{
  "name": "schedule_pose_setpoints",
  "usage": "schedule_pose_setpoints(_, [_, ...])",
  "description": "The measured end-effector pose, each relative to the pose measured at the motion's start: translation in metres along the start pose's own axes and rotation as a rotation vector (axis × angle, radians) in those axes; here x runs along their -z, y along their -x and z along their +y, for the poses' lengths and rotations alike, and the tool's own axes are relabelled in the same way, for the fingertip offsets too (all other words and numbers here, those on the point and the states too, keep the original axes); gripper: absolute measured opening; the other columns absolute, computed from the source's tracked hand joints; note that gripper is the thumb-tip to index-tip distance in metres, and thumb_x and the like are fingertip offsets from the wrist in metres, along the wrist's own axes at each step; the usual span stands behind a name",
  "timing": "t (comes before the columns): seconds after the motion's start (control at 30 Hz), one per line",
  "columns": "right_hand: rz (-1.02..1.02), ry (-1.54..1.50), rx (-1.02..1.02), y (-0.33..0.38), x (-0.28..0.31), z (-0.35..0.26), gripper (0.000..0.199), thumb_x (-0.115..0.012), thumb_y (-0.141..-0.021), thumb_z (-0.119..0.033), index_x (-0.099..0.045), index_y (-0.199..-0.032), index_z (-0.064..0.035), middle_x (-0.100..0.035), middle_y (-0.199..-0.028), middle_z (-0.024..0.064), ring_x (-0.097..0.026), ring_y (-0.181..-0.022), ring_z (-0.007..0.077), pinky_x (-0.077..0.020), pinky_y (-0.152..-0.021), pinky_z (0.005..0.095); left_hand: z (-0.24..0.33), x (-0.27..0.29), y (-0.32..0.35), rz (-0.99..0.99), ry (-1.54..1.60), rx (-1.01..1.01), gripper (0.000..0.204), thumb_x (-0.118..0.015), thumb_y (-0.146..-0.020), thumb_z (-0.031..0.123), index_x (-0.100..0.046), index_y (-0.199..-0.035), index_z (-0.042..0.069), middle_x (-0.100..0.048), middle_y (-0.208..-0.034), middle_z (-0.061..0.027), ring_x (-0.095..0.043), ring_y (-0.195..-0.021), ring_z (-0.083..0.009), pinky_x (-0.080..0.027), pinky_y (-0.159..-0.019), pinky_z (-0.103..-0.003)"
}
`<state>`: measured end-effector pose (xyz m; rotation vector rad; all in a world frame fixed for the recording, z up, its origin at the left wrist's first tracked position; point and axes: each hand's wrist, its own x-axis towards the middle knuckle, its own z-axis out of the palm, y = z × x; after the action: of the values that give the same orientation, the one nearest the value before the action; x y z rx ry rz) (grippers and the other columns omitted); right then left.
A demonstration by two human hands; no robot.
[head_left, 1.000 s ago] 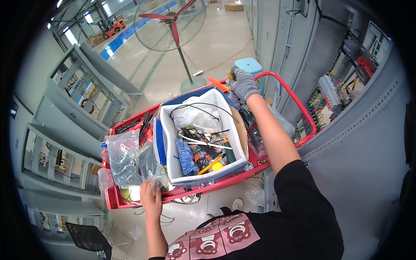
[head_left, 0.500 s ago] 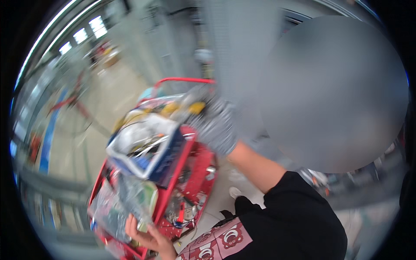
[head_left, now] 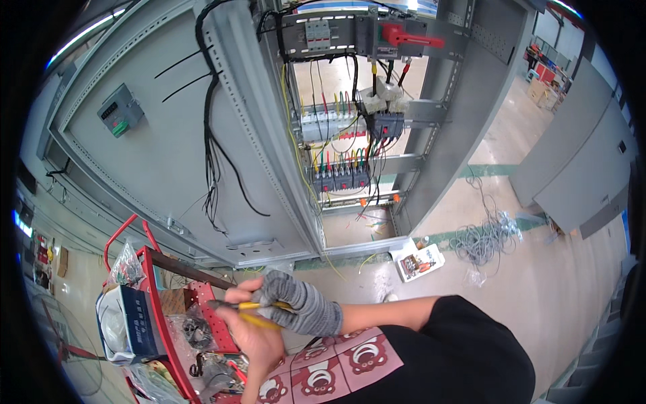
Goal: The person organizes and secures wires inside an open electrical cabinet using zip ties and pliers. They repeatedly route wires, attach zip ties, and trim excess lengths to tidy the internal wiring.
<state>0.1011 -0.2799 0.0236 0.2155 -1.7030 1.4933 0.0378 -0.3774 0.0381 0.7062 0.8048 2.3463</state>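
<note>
Low in front of my body, my right hand (head_left: 299, 306) wears a grey knitted glove with bare fingertips. It is closed round a pair of pliers (head_left: 250, 306) with yellow handles and dark jaws pointing left. My bare left hand (head_left: 259, 343) is just below, against or very close to the pliers. Its fingers are blurred and partly covered by the tool. Beyond both hands stands an open grey electrical cabinet (head_left: 464, 87) with a red rotary handle (head_left: 410, 37), rows of breakers (head_left: 342, 178) and coloured wires. A black wire bundle (head_left: 212, 128) hangs down its open door (head_left: 145, 60).
At left is a red tool cart (head_left: 165, 323) carrying a blue box (head_left: 128, 323) lined with white plastic, and plastic bags. On the floor lie a white tray (head_left: 418, 262) of small parts and a tangle of grey cable (head_left: 481, 241). Grey panels (head_left: 572, 148) stand at right.
My view has swung from the cart to the cabinet. My right hand has left the cart's top and come in front of me with the pliers; my left hand has left the plastic bags and joined it.
</note>
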Motion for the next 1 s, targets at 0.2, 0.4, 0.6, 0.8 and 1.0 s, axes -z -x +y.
schedule_pose_setpoints(0.2, [-0.064,-0.094,-0.665,0.022,0.163,-0.016,0.034,-0.070,-0.083,-0.026,-0.053,-0.105,-0.0051,-0.059,-0.092,0.0050,-0.059,-0.080,0.0144,-0.0490,-0.071,0.0272,-0.118,-0.090,-0.056,-0.311,-0.400,0.229,0.046,-0.031,-0.101,0.040,-0.053,-0.097,0.000,-0.060,-0.112,-0.0187,-0.057,-0.103,-0.0254,-0.042,-0.094,-0.038])
schedule_pose_setpoints(0.4, [-0.321,0.041,-0.656,0.007,0.294,-0.009,0.029,-0.067,-0.085,-0.030,-0.057,-0.098,-0.0067,-0.057,-0.067,0.0001,-0.054,-0.052,0.0078,-0.0433,-0.047,0.0228,-0.193,-0.152,-0.111,-0.680,-0.552,0.426,0.046,-0.032,-0.101,0.036,-0.059,-0.107,-0.002,-0.063,-0.109,-0.0141,-0.057,-0.104,-0.0218,-0.041,-0.095,-0.035])
schedule_pose_setpoints(0.6, [-0.393,-0.203,-0.913,-0.078,0.328,0.007,0.034,-0.056,-0.092,-0.041,-0.057,-0.095,-0.0074,-0.059,-0.070,0.0004,-0.055,-0.056,0.0074,-0.0429,-0.050,0.0206,-0.208,-0.155,-0.201,-0.747,-0.451,0.533,0.054,-0.034,-0.099,0.046,-0.059,-0.108,-0.001,-0.064,-0.108,-0.0121,-0.058,-0.106,-0.0225,-0.042,-0.096,-0.036])
schedule_pose_setpoints(0.8, [0.023,-0.786,-0.725,-0.168,0.326,0.039,0.042,-0.054,-0.092,-0.033,-0.054,-0.118,0.0003,-0.064,-0.103,0.0154,-0.067,-0.077,0.0209,-0.0556,-0.069,0.0287,-0.235,-0.125,-0.331,-0.403,-0.337,0.332,0.052,-0.036,-0.098,0.043,-0.051,-0.123,0.000,-0.059,-0.115,-0.0114,-0.055,-0.106,-0.0184,-0.042,-0.095,-0.032])
schedule_pose_setpoints(1.0, [0.182,-0.965,-0.674,-0.250,0.338,0.093,0.040,-0.047,-0.093,-0.019,-0.048,-0.120,0.0105,-0.063,-0.104,0.0259,-0.069,-0.076,0.0273,-0.0609,-0.061,0.0311,-0.300,-0.110,-0.414,-0.323,-0.152,0.194,0.036,-0.043,-0.097,0.017,-0.043,-0.130,0.002,-0.056,-0.117,-0.0110,-0.055,-0.104,-0.0171,-0.046,-0.092,-0.031])
